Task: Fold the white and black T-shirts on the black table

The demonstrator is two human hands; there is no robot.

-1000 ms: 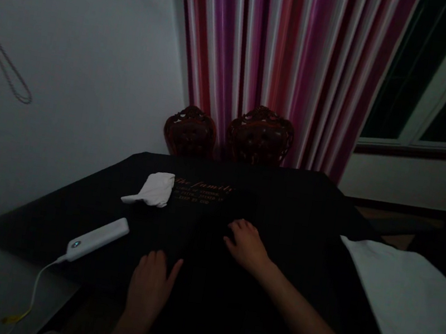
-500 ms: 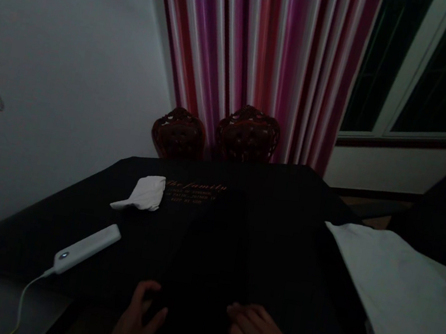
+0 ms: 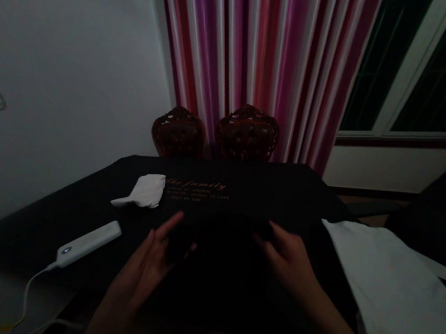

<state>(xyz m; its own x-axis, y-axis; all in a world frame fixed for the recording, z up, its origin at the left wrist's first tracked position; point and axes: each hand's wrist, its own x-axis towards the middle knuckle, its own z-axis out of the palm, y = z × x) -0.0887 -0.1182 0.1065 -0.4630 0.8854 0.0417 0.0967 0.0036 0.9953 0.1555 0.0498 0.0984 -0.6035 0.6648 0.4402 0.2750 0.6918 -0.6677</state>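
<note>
At lower centre, the left hand (image 3: 153,262) and right hand (image 3: 288,252) are flanking what seems a black cloth (image 3: 219,259), apart, probably for even support; I cannot tell whether they are gripping. At lower left, a white device (image 3: 90,243) is lying near the edge, likely for its cable (image 3: 26,294).

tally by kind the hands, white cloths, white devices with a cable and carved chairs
Hands: 2 (left hand, right hand)
White cloths: 2 (small cloth, large cloth)
White device with a cable: 1 (the device)
Carved chairs: 2 (left chair, right chair)
Total: 7
</note>
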